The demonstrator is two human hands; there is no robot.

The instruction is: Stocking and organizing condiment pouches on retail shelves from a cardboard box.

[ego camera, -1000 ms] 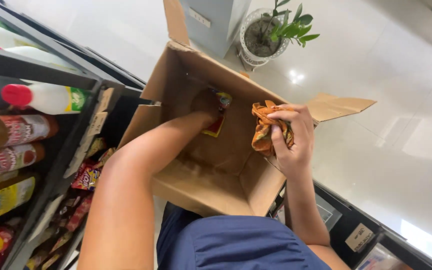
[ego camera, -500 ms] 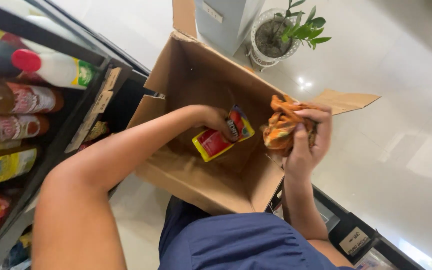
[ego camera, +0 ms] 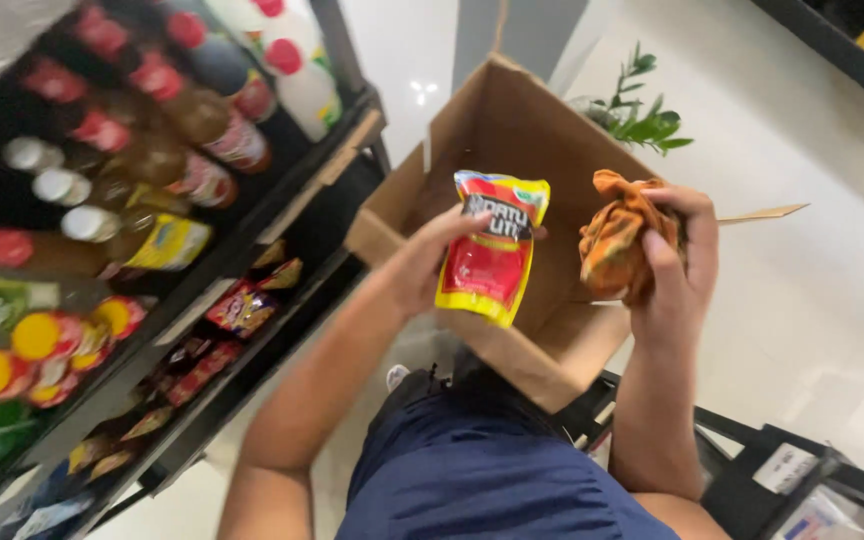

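Observation:
My left hand [ego camera: 430, 262] holds a red and yellow pouch [ego camera: 490, 250] by its upper left edge, lifted above the open cardboard box [ego camera: 497, 130]. My right hand [ego camera: 680, 262] grips a crumpled orange cloth [ego camera: 615, 238] just to the right of the pouch, over the box's right side. The box rests on my lap, its flaps spread open, and its inside is mostly hidden behind the pouch and my hands.
A dark shelf rack [ego camera: 252, 255] on the left holds sauce bottles [ego camera: 207, 135] above and small red packets [ego camera: 242, 310] below. A potted green plant [ego camera: 642, 115] stands on the pale floor behind the box. A black frame [ego camera: 752, 450] lies at the lower right.
My left hand has pulled the red and yellow pouch up out of the box. My view has swung toward the shelves. The right hand keeps the orange cloth.

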